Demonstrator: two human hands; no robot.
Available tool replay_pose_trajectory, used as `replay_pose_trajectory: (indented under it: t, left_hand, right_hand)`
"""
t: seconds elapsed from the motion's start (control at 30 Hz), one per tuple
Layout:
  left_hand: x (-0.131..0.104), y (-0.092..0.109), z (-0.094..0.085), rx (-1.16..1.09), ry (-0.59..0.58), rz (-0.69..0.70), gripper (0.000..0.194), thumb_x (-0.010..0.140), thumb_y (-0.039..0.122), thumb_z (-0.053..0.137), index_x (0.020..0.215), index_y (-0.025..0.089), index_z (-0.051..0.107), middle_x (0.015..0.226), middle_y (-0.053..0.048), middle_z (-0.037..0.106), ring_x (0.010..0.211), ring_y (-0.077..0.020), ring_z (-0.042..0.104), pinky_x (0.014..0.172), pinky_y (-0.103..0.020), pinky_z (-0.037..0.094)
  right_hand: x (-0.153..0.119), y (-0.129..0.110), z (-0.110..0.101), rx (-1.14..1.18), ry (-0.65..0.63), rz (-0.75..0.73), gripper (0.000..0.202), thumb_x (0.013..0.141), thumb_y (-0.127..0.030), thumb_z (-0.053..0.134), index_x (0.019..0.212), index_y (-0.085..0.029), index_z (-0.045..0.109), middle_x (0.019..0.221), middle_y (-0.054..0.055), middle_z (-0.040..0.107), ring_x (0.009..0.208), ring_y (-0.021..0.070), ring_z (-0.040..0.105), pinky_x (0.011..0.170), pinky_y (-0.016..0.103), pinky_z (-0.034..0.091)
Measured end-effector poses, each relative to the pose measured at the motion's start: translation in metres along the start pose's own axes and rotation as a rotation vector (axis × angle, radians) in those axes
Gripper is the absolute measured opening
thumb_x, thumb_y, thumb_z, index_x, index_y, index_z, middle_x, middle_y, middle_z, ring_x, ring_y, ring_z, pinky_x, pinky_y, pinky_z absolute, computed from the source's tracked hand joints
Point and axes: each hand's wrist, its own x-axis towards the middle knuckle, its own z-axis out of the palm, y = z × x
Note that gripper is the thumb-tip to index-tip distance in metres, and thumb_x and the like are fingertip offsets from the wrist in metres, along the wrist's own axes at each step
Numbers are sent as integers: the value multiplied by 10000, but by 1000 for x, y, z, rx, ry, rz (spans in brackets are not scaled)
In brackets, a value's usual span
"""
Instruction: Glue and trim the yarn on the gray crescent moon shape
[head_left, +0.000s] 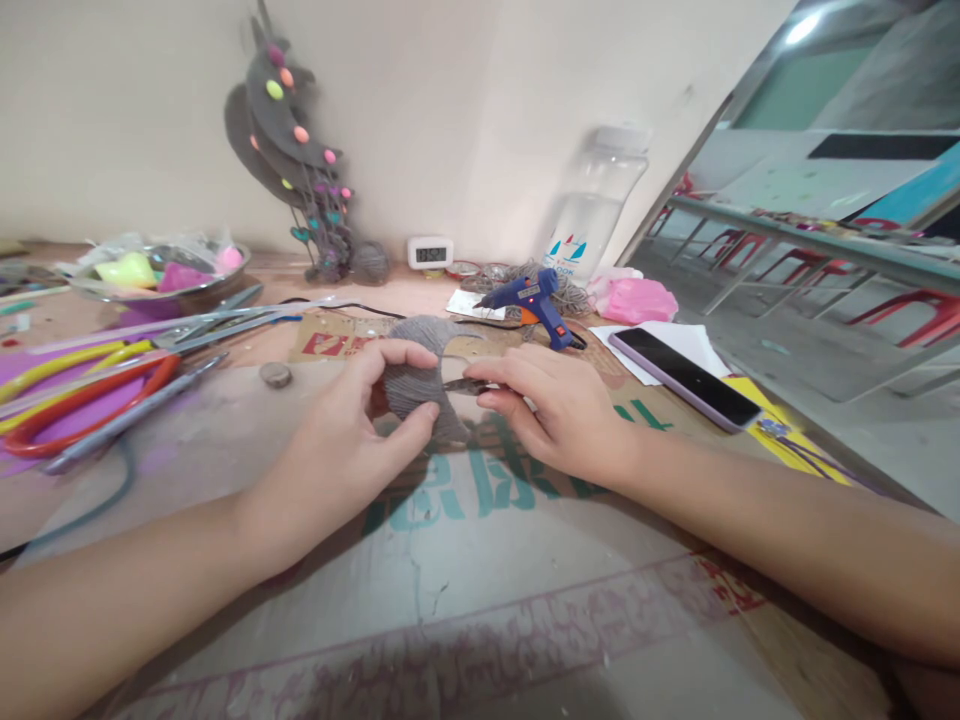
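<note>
A grey crescent wrapped in yarn (417, 375) is held above the cardboard by my left hand (375, 410), the thumb on its front and the fingers around its outer side. My right hand (555, 405) pinches a small dark metal tool (466, 386) between thumb and index finger. The tool's tip points left, at the inner curve of the crescent; whether it touches the yarn is too blurred to tell.
Scissors with red handles (97, 400), yellow-handled scissors (75, 368) and a metal bowl (161, 285) lie left. Behind are a clock (430, 252), a blue glue gun (531, 300) and a water bottle (589, 215). A phone (684, 378) lies right.
</note>
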Motion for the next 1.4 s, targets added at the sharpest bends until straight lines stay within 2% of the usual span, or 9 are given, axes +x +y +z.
replay_pose_trajectory:
  t: [0.27, 1.13, 1.4]
  left_hand:
    - [1, 0, 1, 19, 0, -2, 268, 793, 155, 607, 1050, 209, 556, 938, 14, 609, 682, -109, 565, 552, -220, 460]
    - [1, -1, 1, -67, -23, -46, 269, 801, 188, 606, 1061, 227, 547, 941, 13, 611, 761, -132, 597, 626, -232, 513]
    - [3, -6, 1, -38, 6, -47, 290, 797, 216, 605, 1079, 238, 542, 966, -1, 611, 764, -148, 595, 628, -256, 514]
  right_hand:
    - [-1, -1, -1, -60, -55, 2, 248, 970, -280, 440, 1060, -139, 623, 859, 60, 682, 765, 164, 597, 683, 272, 427]
    - [2, 0, -3, -180, 41, -112, 270, 980, -277, 420, 1030, -133, 644, 757, 41, 649, 674, 155, 563, 607, 269, 424]
    - [1, 1, -1, -68, 10, -41, 287, 984, -285, 393, 1066, -122, 615, 863, 83, 678, 804, 171, 613, 697, 279, 463]
